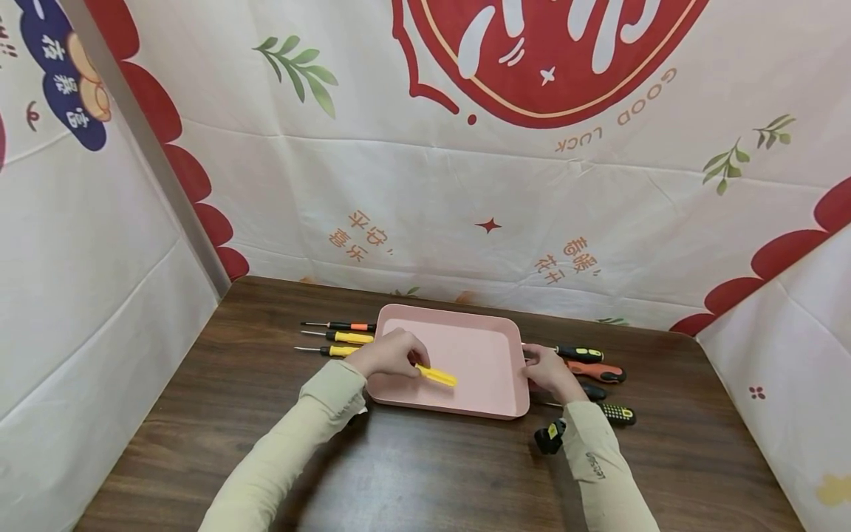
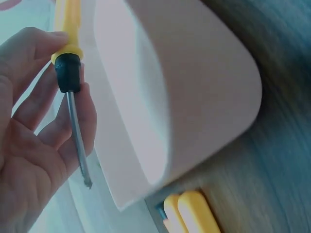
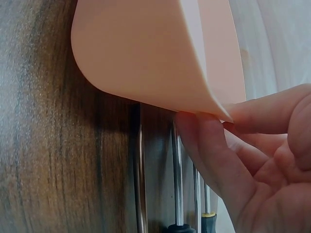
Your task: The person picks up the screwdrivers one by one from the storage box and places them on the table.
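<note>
My left hand [image 1: 397,353] pinches a screwdriver [image 1: 436,377] by its yellow handle over the left half of a pink tray [image 1: 473,351]. In the left wrist view, the screwdriver's black collar [image 2: 68,72] and bare metal shaft [image 2: 77,138] show beside the curled fingers. At the tray's right end, my right hand [image 1: 550,372] grips the rim between thumb and fingers, seen closely in the right wrist view, where the tray wall [image 3: 141,53] rises above several metal shafts [image 3: 178,179]. No other tool shows inside the tray.
Left of the tray lie two yellow-handled screwdrivers [image 1: 354,338] and a black-and-orange one [image 1: 352,326]. On the right are several more screwdrivers, among them an orange-and-black one [image 1: 595,369] and a dotted black-green one [image 1: 618,414]. A small black object [image 1: 549,437] sits near the right forearm.
</note>
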Motion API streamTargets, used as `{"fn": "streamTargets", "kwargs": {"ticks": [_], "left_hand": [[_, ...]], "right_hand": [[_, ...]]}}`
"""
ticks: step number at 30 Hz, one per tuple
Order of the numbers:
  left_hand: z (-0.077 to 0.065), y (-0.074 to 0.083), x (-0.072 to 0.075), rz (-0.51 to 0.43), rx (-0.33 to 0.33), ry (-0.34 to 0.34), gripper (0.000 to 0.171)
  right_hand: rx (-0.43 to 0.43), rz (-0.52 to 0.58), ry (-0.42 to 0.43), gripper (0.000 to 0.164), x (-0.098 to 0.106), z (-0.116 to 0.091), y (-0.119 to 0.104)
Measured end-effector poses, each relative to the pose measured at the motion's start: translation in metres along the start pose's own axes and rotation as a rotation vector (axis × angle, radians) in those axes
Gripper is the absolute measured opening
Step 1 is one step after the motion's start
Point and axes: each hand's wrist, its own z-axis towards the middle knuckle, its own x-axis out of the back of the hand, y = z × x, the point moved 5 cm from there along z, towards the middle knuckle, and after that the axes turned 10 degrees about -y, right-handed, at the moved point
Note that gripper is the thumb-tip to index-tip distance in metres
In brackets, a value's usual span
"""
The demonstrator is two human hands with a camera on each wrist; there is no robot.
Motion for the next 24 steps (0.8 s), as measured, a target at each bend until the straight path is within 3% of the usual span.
{"fn": "streamTargets", "kwargs": {"ticks": [14,24], "left_hand": [[-0.043,-0.027,0.029,-0.063,0.042,0.118,0.015],[-0.077,-0.053,0.04,-0.095,0.085,0.174,0.015]], "right_hand": [[-0.003,-0.013,0.007,0.059,0.001,-0.001,0.001],[-0.006,-0.025,0.002,0.059,0.0,0.001,0.002]]}}
